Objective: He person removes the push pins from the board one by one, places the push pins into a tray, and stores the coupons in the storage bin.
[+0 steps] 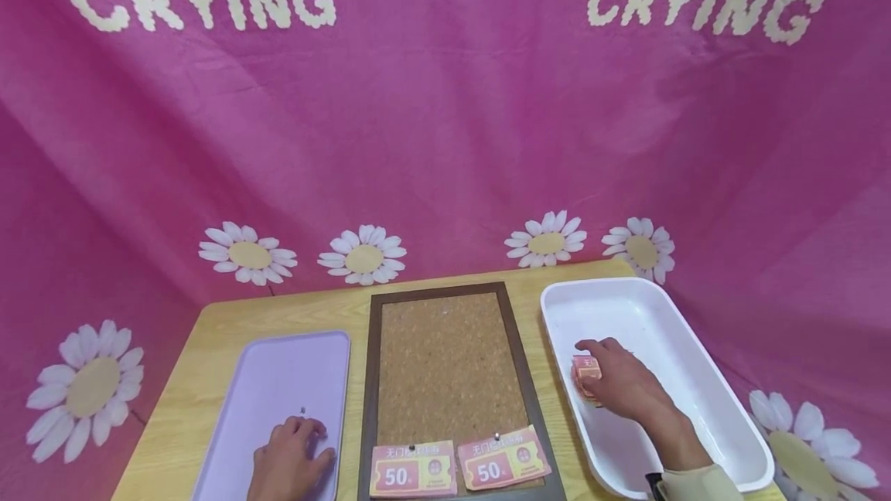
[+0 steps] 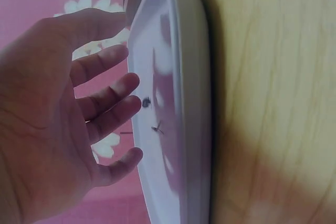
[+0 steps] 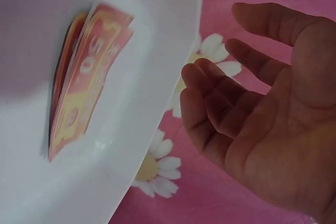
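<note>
My left hand hovers over the lilac tray with its fingers loosely bent and nothing in them. Two small dark push pins lie in that tray, just past the fingertips in the left wrist view. My right hand is above the white basin, fingers relaxed and holding nothing. Below it in the basin lies a small stack of pink and yellow coupons marked 50; a gap separates it from the fingers in the right wrist view. The head view shows the stack partly covered by this hand.
Between tray and basin lies a dark-framed cork board. Along its near edge are a left coupon and a right coupon, each with a pin at its top. Everything sits on a wooden table before a pink curtain.
</note>
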A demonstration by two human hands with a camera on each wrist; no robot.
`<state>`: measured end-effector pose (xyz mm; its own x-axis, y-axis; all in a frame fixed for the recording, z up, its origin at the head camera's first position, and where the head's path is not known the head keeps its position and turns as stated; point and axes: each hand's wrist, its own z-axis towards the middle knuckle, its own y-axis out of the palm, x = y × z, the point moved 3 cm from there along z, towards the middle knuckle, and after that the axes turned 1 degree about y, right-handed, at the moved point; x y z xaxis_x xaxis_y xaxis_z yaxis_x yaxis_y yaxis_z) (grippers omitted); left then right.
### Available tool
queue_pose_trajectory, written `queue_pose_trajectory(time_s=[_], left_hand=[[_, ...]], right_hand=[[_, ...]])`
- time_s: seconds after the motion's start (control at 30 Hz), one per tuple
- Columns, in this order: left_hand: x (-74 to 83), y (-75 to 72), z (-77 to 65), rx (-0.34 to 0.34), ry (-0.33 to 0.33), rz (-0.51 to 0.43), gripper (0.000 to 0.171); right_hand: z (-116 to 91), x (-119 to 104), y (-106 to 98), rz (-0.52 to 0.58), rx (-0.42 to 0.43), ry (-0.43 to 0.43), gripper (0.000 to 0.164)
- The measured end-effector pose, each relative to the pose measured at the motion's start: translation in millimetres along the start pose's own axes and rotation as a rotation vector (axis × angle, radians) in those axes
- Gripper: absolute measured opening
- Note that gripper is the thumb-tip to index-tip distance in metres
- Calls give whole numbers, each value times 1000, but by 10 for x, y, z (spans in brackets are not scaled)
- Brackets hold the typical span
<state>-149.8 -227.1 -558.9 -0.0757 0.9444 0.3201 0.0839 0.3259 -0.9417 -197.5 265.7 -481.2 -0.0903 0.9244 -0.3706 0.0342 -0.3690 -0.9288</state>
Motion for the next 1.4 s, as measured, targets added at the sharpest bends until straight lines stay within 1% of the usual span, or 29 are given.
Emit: queue_pose_trajectory(time_s=[0.13, 0.23, 0.3, 0.47, 0.53, 0.63, 0.7, 0.77, 0.8, 0.87, 1.0, 1.07, 1.2, 1.3, 1.4], left_hand=[[37, 56, -43, -12, 10, 4, 29], [65, 92, -75, -3, 19, -8, 28], [87, 118, -92, -4, 22, -24, 28], [154, 180, -96, -91, -31, -40, 30], [187, 191, -94, -113, -46, -38, 30], [235, 199, -99, -96, -43, -39, 30], [256, 208, -114, -49, -27, -45, 29], [277, 211, -128, -23, -21, -50, 28], [287, 215, -130, -21, -23, -51, 28], [307, 220, -127, -27, -33, -55, 28], [358, 214, -93, -90, -61, -53, 30], [381, 210, -80, -109, -63, -54, 31], [426, 204, -64, -138, -57, -45, 32], [464, 200, -54, -139, -33, -31, 32], [515, 201, -43, -157, -18, -29, 32]], right_hand=[[-21, -155, 81, 35, 75, -27, 37], [-35, -254, 150, 74, 93, -21, 36], [-53, -314, 200, 79, 67, 0, 37], [-87, -466, 319, 111, -21, 68, 38], [-87, -525, 361, 133, -41, 88, 37], [-83, -597, 423, 165, -70, 108, 37], [-86, -634, 463, 186, -95, 121, 37], [-95, -666, 499, 205, -121, 132, 37], [-101, -682, 514, 211, -126, 132, 37], [-118, -708, 541, 210, -126, 117, 36], [-146, -757, 589, 172, -77, 52, 36], [-155, -779, 614, 157, -55, 15, 36], [-172, -818, 661, 154, -30, -47, 35], [-187, -853, 698, 154, -24, -84, 33], [-206, -897, 740, 145, -25, -119, 33]])
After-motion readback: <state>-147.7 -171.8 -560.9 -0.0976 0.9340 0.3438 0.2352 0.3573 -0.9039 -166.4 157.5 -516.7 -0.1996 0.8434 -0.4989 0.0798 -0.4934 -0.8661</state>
